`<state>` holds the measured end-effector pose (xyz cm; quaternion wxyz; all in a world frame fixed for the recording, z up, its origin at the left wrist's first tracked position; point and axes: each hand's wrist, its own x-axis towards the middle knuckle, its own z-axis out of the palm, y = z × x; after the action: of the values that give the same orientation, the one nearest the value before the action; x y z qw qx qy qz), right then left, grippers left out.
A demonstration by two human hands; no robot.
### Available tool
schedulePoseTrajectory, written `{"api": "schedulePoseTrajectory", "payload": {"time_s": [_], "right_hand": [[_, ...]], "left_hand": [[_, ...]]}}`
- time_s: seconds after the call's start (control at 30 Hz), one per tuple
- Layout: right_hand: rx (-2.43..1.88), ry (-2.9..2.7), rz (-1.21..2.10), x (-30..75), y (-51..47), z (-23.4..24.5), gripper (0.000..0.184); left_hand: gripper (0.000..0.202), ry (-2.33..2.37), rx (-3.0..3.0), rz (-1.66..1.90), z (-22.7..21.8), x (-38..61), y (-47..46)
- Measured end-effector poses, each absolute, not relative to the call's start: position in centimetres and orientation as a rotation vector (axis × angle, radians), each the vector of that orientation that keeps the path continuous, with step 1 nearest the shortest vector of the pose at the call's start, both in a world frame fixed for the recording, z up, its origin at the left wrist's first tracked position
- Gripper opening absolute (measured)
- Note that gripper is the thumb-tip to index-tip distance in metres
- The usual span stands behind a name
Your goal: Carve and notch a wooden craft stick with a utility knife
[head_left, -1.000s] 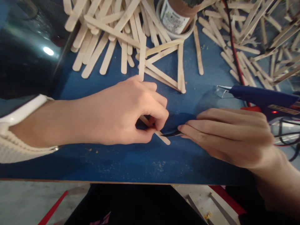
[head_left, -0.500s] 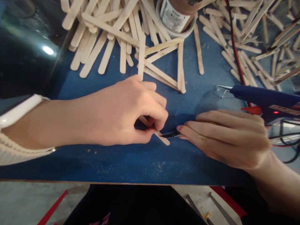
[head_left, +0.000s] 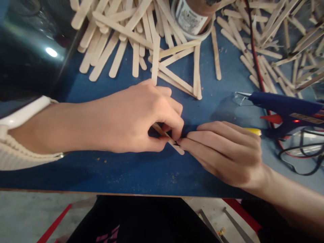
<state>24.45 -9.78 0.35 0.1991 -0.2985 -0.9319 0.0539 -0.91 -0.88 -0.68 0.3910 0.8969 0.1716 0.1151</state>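
My left hand (head_left: 136, 118) is closed in a pinch on a pale wooden craft stick (head_left: 177, 147) that lies slanted on the blue table top (head_left: 141, 172). My right hand (head_left: 225, 152) is closed round a thin cutting tool with a yellow handle end (head_left: 253, 131); its fingertips press against the stick right beside my left fingers. The blade is hidden under the fingers. A white cuff and band show on my left wrist.
A heap of craft sticks (head_left: 121, 30) and a glued stick triangle (head_left: 179, 67) lie behind my hands. A labelled jar (head_left: 192, 17) stands at the back. A blue glue gun (head_left: 283, 106) with its red light on and cables lies at the right. More sticks (head_left: 278, 37) cover the far right.
My right hand has slid left along the table until its fingertips meet my left fingers at the stick; the dark blade seen before is now covered. My left hand has hardly moved.
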Motion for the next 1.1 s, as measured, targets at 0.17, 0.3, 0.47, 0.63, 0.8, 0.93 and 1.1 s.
{"api": "schedulePoseTrajectory", "payload": {"time_s": [0.17,0.3,0.47,0.63,0.8,0.93,1.1], "right_hand": [[-0.823,-2.58,0.139,24.1,-9.9,0.3,0.012],[-0.874,-2.619,0.14,24.1,-10.1,0.6,0.018],[-0.876,-2.614,0.198,23.9,-10.2,0.8,0.02],[-0.836,-2.524,0.114,24.1,-10.1,0.1,0.013],[-0.833,-2.528,0.083,24.5,-10.1,-0.4,0.011],[-0.855,-2.538,0.072,24.4,-10.2,-0.3,0.014],[-0.849,-2.545,0.1,24.2,-10.2,0.0,0.013]], "left_hand": [[0.019,0.413,2.273,0.272,-0.9,-0.9,-0.8],[0.019,0.424,2.27,0.276,-1.0,-0.8,-0.8],[0.018,0.411,2.259,0.266,-0.9,-0.9,-0.7],[0.018,0.419,2.25,0.269,-0.9,-1.0,-0.7],[0.019,0.407,2.223,0.267,-1.1,-1.1,-0.8],[0.019,0.413,2.23,0.275,-1.1,-1.1,-0.8],[0.017,0.425,2.25,0.262,-1.0,-1.0,-0.7]]}}
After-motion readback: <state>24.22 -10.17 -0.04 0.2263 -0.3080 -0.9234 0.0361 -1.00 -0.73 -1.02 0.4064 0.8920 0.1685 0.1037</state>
